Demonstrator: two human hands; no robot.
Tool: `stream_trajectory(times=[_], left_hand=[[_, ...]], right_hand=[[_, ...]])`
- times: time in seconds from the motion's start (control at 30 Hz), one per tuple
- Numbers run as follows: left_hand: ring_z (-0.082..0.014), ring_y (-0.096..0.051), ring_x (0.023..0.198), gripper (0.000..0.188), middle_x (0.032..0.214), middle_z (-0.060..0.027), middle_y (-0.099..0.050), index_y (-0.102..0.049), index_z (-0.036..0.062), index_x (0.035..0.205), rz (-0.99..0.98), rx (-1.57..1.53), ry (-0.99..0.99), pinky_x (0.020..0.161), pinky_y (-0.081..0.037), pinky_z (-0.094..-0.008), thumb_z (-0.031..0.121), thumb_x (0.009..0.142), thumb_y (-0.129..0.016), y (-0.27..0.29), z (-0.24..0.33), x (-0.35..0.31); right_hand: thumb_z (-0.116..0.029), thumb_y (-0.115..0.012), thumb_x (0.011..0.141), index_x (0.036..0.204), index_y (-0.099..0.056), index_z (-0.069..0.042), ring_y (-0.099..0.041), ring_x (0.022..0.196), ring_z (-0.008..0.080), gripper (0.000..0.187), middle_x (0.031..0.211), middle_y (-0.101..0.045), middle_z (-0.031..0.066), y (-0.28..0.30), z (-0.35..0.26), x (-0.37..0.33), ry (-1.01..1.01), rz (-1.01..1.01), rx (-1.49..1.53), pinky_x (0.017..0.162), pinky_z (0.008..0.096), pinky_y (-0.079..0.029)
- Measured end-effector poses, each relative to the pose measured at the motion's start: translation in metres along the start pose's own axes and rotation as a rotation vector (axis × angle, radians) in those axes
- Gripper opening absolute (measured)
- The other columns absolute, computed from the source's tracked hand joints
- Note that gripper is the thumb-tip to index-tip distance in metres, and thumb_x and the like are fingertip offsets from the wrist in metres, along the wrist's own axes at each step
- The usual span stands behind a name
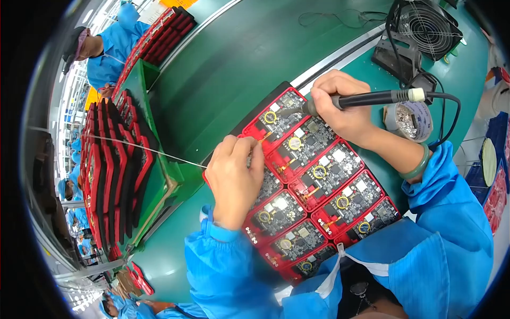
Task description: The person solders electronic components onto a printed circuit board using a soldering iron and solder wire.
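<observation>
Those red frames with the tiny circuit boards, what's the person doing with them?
The person's right hand holds a black soldering iron, its tip at the topmost circuit board in the red frames. I can't tell whether it touches. The left hand is curled over the frames' left side, and a thin pale wire runs to it. More boards lie in rows below. At left, more red frames stand stacked, with a co-worker in blue behind them.
</observation>
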State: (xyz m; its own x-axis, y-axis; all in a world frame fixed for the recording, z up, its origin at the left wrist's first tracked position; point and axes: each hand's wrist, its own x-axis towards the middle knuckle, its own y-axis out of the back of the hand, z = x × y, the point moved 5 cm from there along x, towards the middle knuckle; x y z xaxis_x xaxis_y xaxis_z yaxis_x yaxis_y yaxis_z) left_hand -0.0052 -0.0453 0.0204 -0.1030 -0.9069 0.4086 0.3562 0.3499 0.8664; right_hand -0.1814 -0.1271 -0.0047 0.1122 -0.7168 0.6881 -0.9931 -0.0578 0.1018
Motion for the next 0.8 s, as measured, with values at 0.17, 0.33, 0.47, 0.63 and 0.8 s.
stream_trajectory(times=[0.17,0.33,0.47,0.63,0.8], left_hand=[[-0.0254,-0.056,0.065,0.011,0.070,-0.0068,-0.053,-0.058,0.0062,0.073,0.058,0.067,-0.008,0.054,-0.045,-0.0359,0.005,0.069,-0.067,0.001,-0.008,0.011],[-0.0254,-0.055,0.064,0.010,0.069,-0.0070,-0.052,-0.058,0.0060,0.073,0.048,0.079,-0.008,0.053,-0.045,-0.0362,0.004,0.068,-0.067,-0.005,-0.010,0.011],[-0.0256,-0.055,0.063,0.010,0.068,-0.0073,-0.052,-0.058,0.0055,0.073,0.043,0.068,0.005,0.053,-0.044,-0.0365,0.003,0.068,-0.066,-0.006,-0.012,0.010],[-0.0257,-0.055,0.064,0.009,0.068,-0.0075,-0.052,-0.058,0.0055,0.072,0.044,0.065,0.004,0.053,-0.044,-0.0367,0.004,0.068,-0.066,-0.008,-0.012,0.011],[-0.0257,-0.055,0.064,0.009,0.067,-0.0075,-0.051,-0.057,0.0054,0.071,0.044,0.075,0.019,0.053,-0.044,-0.0369,0.005,0.069,-0.066,-0.011,-0.013,0.011]], right_hand=[[-0.003,-0.064,0.074,0.062,-0.056,0.000,-0.050,0.050,0.0122,0.015,0.059,-0.056,0.0056,-0.006,0.010,0.010,0.054,0.091,0.064,0.046,0.0258,-0.039],[-0.005,-0.064,0.075,0.061,-0.056,0.000,-0.050,0.050,0.0118,0.017,0.058,-0.055,0.0053,-0.010,0.014,0.006,0.054,0.068,0.062,0.046,0.0259,-0.038],[-0.009,-0.066,0.076,0.061,-0.058,-0.001,-0.051,0.051,0.0122,0.019,0.058,-0.056,0.0056,-0.011,0.014,0.006,0.057,0.059,0.074,0.048,0.0261,-0.039],[-0.011,-0.066,0.077,0.062,-0.059,0.000,-0.051,0.052,0.0125,0.020,0.059,-0.057,0.0058,-0.010,0.015,0.007,0.036,0.051,0.079,0.049,0.0260,-0.040],[-0.011,-0.066,0.077,0.062,-0.059,0.000,-0.052,0.053,0.0125,0.020,0.059,-0.057,0.0061,-0.010,0.015,0.007,0.028,0.044,0.085,0.049,0.0261,-0.040]])
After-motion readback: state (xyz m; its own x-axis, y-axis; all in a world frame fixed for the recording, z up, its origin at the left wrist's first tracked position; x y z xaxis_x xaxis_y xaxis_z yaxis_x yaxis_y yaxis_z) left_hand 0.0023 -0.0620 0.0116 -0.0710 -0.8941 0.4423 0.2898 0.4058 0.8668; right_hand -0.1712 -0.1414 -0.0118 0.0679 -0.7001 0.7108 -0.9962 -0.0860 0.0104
